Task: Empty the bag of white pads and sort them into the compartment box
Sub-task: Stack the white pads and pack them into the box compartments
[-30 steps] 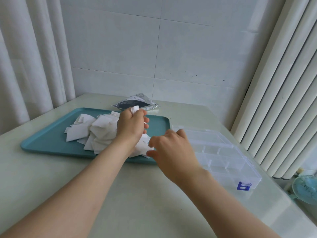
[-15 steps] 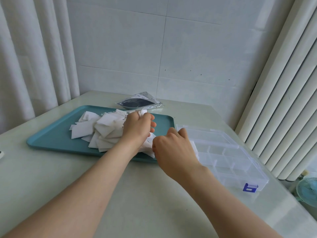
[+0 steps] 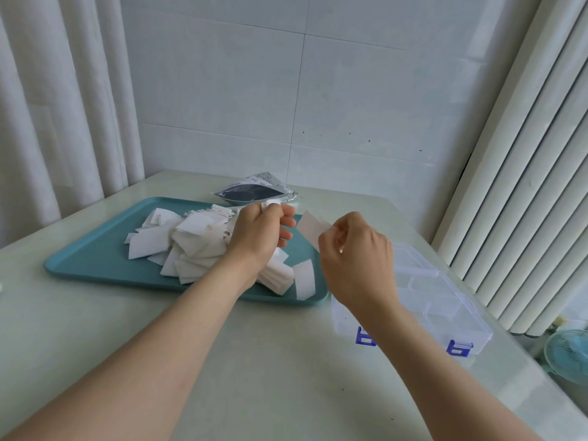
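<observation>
A heap of white pads [image 3: 187,243] lies on a teal tray [image 3: 95,259]. My left hand [image 3: 259,237] hovers over the heap's right side, fingers curled round a rolled white pad whose end sticks out at the top. My right hand [image 3: 353,259] pinches a single flat pad [image 3: 311,226] and holds it up between the tray and the clear compartment box [image 3: 445,297]. The box lies open on the table to the right, with blue latches at its front. The flat silver and dark bag [image 3: 254,190] rests behind the tray.
The pale green table [image 3: 270,361] ends at a tiled wall behind. Curtains hang at the left and white vertical slats stand at the right. A small teal fan [image 3: 569,354] sits low beyond the table's right edge.
My right hand has lifted a single pad up off the tray's right end and moved toward the box. My left hand has kept its rolled pad over the heap.
</observation>
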The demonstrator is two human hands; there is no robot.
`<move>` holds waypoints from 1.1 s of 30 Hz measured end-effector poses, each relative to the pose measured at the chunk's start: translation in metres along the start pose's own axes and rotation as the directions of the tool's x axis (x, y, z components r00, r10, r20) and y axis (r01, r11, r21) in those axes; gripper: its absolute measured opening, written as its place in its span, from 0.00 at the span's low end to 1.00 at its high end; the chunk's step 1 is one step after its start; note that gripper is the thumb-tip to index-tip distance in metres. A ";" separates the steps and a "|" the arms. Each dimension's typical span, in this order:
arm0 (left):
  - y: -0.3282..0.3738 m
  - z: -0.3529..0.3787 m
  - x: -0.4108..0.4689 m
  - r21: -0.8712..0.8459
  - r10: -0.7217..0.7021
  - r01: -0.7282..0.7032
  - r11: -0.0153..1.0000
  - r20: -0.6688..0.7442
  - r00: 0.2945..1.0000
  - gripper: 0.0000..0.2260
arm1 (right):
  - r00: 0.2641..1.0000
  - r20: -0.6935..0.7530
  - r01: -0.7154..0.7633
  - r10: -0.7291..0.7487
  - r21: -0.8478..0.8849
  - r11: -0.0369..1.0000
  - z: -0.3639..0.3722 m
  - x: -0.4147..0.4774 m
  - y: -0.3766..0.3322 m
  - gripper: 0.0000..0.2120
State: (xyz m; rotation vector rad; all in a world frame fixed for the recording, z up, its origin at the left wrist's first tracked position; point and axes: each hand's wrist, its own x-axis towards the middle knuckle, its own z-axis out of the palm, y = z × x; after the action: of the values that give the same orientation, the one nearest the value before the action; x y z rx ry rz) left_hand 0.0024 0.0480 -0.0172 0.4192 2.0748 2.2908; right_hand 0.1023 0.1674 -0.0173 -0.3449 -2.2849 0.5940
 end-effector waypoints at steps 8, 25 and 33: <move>0.009 0.013 -0.011 -0.307 -0.125 0.199 0.931 0.244 0.962 0.12 | 0.986 -0.139 -0.061 0.091 0.203 0.977 -0.003 0.002 -0.005 0.07; 0.002 0.006 -0.008 -0.422 -0.144 0.334 0.843 0.420 0.896 0.14 | 0.992 -0.097 -0.052 0.076 0.224 0.973 0.004 0.003 0.005 0.05; 0.007 0.009 -0.012 -0.445 -0.105 0.343 0.827 0.477 0.872 0.09 | 0.991 -0.044 0.135 -0.130 0.146 0.980 0.008 -0.005 0.001 0.04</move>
State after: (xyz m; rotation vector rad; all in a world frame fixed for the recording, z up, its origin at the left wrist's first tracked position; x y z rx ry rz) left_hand 0.0168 0.0535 -0.0114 0.5481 1.1660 2.2219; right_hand 0.1004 0.1637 -0.0256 -0.1282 -2.1953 0.6802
